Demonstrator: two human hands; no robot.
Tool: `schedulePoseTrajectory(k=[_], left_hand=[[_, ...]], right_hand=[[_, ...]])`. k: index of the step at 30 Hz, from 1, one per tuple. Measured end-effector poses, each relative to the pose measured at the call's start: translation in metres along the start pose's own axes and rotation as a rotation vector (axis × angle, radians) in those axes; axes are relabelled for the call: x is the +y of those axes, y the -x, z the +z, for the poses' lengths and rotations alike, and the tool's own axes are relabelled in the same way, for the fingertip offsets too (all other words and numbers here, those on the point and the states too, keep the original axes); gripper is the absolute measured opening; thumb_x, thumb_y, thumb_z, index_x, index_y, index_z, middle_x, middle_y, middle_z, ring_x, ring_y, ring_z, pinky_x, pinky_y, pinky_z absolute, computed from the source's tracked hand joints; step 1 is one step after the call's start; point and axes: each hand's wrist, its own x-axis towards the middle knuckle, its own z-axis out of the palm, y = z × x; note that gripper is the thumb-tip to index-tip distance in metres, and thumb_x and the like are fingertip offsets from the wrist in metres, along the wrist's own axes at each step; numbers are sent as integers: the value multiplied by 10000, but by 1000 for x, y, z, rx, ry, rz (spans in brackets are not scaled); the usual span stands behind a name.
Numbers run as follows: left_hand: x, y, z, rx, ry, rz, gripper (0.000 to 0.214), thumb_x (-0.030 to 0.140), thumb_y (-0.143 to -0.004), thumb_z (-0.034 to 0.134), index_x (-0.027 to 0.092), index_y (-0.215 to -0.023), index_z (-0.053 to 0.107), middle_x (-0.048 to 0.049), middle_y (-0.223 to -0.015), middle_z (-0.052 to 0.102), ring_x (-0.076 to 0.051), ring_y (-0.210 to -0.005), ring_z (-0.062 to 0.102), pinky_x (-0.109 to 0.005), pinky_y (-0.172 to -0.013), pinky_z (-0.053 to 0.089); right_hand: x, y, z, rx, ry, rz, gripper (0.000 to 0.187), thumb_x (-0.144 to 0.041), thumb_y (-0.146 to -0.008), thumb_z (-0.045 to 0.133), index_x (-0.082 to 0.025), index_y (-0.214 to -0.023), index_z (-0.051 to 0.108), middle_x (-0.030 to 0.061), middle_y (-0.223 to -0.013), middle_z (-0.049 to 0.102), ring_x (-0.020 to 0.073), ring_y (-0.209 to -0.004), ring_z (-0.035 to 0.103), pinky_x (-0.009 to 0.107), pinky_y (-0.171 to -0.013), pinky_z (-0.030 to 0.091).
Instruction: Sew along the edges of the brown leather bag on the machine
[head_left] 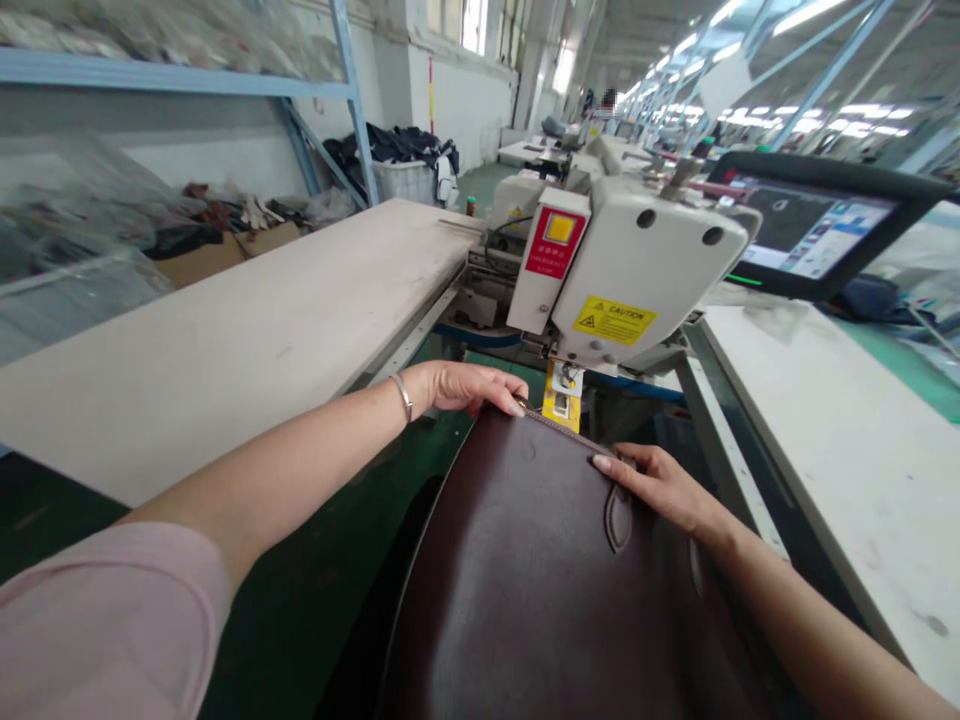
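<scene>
A large dark brown leather bag panel [525, 580] hangs before me, with a stitched top edge and a raised loop shape on its right part. My left hand [480, 387] is closed on the upper left corner, thumb on the near face. Farther right along the same edge, my right hand [660, 485] pinches the leather, its thumb on the near face and the other fingers partly hidden behind. Just beyond the edge is the yellow and metal needle area [562, 395] of a white sewing machine [637, 260]. Whether the leather touches it I cannot tell.
White tabletops flank the machine, one on the left [225, 330] and one on the right [847, 450]. A screen [817, 225] stands at the right. Behind the left table are a blue shelf frame [172, 75] and a bin of dark cloth [405, 180].
</scene>
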Motion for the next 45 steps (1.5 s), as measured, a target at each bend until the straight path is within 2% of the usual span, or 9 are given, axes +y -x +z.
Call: schedulePoseTrajectory(k=[3, 7, 11, 16, 18, 21, 27, 36, 45], left_hand=[[-5, -8, -10, -11, -145, -84, 348, 444, -668, 775, 203, -809, 568, 38, -713, 554, -94, -588, 512, -195, -464, 367], [-5, -33, -25, 67, -307, -143, 410, 495, -659, 778, 200, -853, 571, 16, -789, 583, -130, -675, 563, -218, -495, 454], [-7, -59, -33, 141, -313, -88, 448, 524, -621, 778, 181, -817, 567, 11, -769, 564, -136, -662, 533, -240, -498, 421], [-12, -80, -45, 279, -199, 90, 487, 436, -667, 740, 152, -1054, 657, -84, -1102, 667, -211, -967, 590, -292, -708, 455], [-14, -83, -50, 320, -105, 82, 534, 392, -687, 740, 180, -1167, 640, -90, -1249, 636, -238, -1132, 557, -315, -805, 459], [-16, -83, -54, 258, -20, 19, 601, 379, -723, 738, 247, -1289, 585, -82, -1364, 578, -263, -1228, 517, -321, -787, 468], [-20, -78, -55, 226, -5, 37, 550, 365, -765, 709, 229, -1285, 593, -93, -1312, 609, -269, -1202, 537, -339, -827, 482], [-31, -81, -56, 243, 104, 136, 451, 368, -732, 744, 166, -1128, 667, -95, -1109, 673, -270, -1098, 578, -456, -1032, 376], [-32, -80, -55, 240, 170, 157, 402, 343, -730, 764, 168, -1083, 687, -93, -1108, 680, -278, -1143, 568, -479, -1085, 337]], right_hand=[[8, -10, -11, 29, -18, 18, 525, -664, -736, 688, -174, -616, 543, -35, -522, 459, 89, -476, 395, 225, -445, 263], [14, -34, -34, 56, -64, 69, 523, -642, -700, 735, -181, -598, 510, -38, -511, 463, 86, -461, 391, 223, -443, 257], [25, -57, -51, 65, -115, 93, 512, -614, -682, 761, -181, -576, 509, -40, -487, 466, 80, -442, 374, 221, -439, 246], [35, -81, -66, 112, -223, 122, 480, -585, -666, 783, -185, -588, 530, -39, -490, 502, 87, -432, 390, 224, -436, 262], [38, -89, -71, 129, -253, 114, 477, -571, -664, 791, -188, -588, 518, -43, -496, 500, 89, -439, 390, 227, -445, 271], [42, -97, -76, 141, -266, 98, 482, -561, -664, 796, -191, -586, 498, -48, -504, 483, 88, -450, 380, 230, -455, 271], [45, -103, -77, 137, -271, 109, 507, -583, -667, 790, -192, -570, 481, -48, -495, 463, 83, -443, 360, 237, -445, 252], [46, -107, -80, 123, -299, 118, 417, -567, -626, 826, -200, -622, 628, 10, -541, 600, 175, -552, 567, 281, -502, 430], [44, -106, -80, 136, -282, 122, 429, -592, -628, 817, -195, -647, 655, 21, -525, 595, 174, -528, 564, 283, -489, 433]])
